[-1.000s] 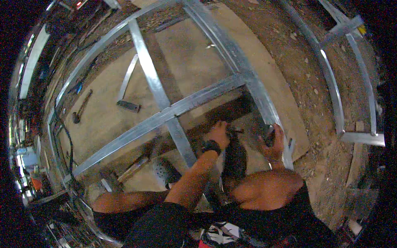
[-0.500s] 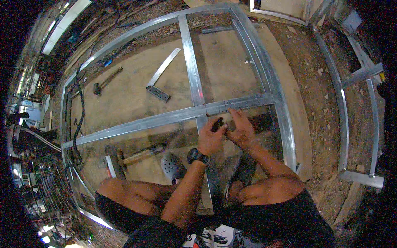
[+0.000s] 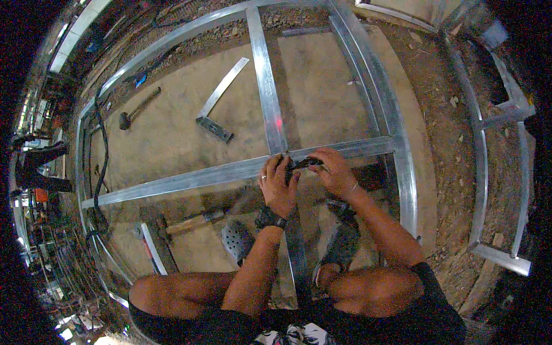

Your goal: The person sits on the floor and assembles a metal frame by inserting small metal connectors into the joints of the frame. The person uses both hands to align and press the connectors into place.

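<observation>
A metal frame (image 3: 190,177) of silvery square tubes lies flat before me, and my hands meet at the joint where its crossbars join. A small dark object (image 3: 303,164), its kind too blurred to tell, sits between them. My right hand (image 3: 335,174) pinches its right end just over the crossbar. My left hand (image 3: 278,188), with a ring and a black wristwatch (image 3: 269,218), has its fingers bent over the joint; its fingers and thumb close on the object's left end. Beyond the crossbar lies a try square (image 3: 223,95) with a long pale blade.
Two hammers, one farther off (image 3: 140,109) and one nearer (image 3: 192,222), lie within the frame at the left. A black cable (image 3: 104,149) crosses its left side. My shoes (image 3: 237,238) stand inside the frame. Another metal frame (image 3: 482,172) is at the right.
My left hand has moved slightly left and down, its fingers now bent over the joint. The right index finger, earlier stretched onto the crossbar, is curled. The view has shifted a little.
</observation>
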A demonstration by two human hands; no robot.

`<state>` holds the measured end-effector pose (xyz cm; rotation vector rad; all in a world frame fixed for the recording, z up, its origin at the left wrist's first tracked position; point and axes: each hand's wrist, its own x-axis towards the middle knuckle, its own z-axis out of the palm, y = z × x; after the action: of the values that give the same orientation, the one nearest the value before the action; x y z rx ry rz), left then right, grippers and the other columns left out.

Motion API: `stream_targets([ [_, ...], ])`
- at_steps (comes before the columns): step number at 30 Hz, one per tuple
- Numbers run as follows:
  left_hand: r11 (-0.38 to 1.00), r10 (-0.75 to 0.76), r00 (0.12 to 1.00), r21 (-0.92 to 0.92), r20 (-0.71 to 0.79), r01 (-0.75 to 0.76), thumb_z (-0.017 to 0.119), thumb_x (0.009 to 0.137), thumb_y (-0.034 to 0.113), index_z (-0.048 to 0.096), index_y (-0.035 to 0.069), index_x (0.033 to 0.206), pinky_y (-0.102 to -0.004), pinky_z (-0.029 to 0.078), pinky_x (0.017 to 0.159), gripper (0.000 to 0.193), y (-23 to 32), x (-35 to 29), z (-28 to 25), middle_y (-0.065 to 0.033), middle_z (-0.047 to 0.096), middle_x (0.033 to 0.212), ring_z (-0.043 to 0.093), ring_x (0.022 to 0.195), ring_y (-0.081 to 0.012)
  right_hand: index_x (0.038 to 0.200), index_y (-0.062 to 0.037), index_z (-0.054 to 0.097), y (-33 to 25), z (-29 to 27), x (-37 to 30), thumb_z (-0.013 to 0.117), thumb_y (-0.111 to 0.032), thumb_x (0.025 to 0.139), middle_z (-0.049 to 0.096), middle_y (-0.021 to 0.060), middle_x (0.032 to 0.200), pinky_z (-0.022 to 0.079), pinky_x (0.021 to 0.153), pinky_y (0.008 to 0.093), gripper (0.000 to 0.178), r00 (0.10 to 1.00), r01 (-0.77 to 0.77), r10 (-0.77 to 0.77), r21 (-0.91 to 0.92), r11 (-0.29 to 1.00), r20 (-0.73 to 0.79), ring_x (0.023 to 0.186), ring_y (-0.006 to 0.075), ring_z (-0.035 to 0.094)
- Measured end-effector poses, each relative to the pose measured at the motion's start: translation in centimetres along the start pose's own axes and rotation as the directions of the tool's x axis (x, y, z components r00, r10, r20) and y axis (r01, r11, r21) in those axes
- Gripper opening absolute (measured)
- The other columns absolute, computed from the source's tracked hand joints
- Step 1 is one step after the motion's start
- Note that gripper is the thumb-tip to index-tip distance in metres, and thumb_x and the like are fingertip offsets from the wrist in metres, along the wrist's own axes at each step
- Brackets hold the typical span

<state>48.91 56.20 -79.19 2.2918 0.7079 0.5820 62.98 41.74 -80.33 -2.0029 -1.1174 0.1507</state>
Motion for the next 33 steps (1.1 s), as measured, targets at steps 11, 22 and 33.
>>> stream_targets([
  [11,0.991,-0.112,0.980,-0.093,-0.162,0.098,0.073,0.086,0.006,0.068,0.007,0.121,-0.0531,0.036,0.116,0.035,-1.1,-2.4,-0.5,-0.0165,0.058,0.143,0.047,0.140,-0.0384,0.115,-0.0108,0.072,-0.1,-2.4,1.1,0.082,-0.024,0.083,0.069,0.0136,0.117,0.045,0.102,0.0462,0.036,0.997,-0.045,0.047,-0.036,0.998,0.065,0.116,0.0352,0.060],
  [22,0.999,0.005,1.000,-0.043,-0.004,-0.005,0.067,0.091,0.011,0.063,0.003,0.122,-0.0570,0.026,0.122,0.032,-0.2,-4.2,-0.7,-0.0203,0.050,0.152,0.040,0.147,-0.0408,0.117,-0.0148,0.073,0.0,-1.8,2.0,0.080,-0.035,0.084,0.066,0.0110,0.117,0.042,0.100,0.0473,0.040,0.984,0.119,-0.093,-0.176,0.977,0.149,0.112,0.0346,0.058],
  [33,0.988,0.152,0.977,-0.013,0.147,-0.152,0.068,0.092,0.018,0.064,0.004,0.114,-0.0555,0.024,0.123,0.027,-0.1,-3.0,-1.1,-0.0185,0.047,0.157,0.033,0.152,-0.0388,0.112,-0.0127,0.074,1.0,-2.1,1.8,0.085,-0.029,0.077,0.064,0.0097,0.119,0.043,0.100,0.0464,0.041,0.983,0.123,-0.115,-0.048,0.991,0.141,0.114,0.0325,0.058],
])
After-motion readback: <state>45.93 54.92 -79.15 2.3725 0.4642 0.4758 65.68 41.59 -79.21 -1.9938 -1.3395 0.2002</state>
